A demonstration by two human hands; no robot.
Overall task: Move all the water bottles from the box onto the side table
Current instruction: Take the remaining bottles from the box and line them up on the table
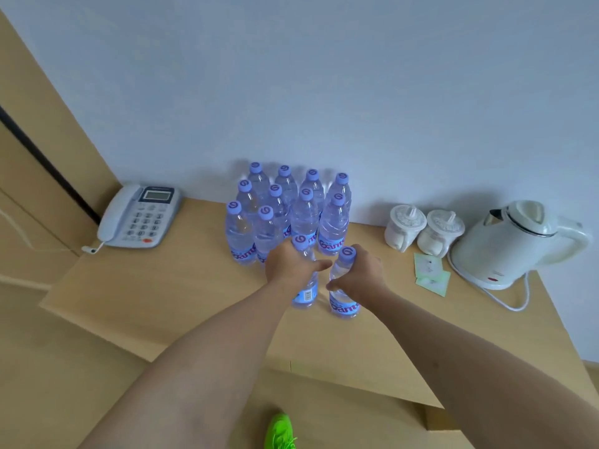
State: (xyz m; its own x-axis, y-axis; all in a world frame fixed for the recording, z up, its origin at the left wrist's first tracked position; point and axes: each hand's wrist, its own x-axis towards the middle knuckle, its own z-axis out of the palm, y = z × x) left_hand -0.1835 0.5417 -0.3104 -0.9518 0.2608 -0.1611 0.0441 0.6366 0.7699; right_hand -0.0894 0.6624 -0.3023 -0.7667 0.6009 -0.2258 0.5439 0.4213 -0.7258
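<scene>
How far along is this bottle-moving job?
Ten clear plastic purple-capped water bottles already stand grouped on the light wooden side table. The left hand and right hand each grip one more, apparently setting them down. The box isn't visible, so what remains is unknown.

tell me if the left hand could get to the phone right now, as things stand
Probably not at once: the left hand grips a water bottle on the side table. Once it lets go, the way to the phone looks free, with only bare tabletop between them.
</scene>
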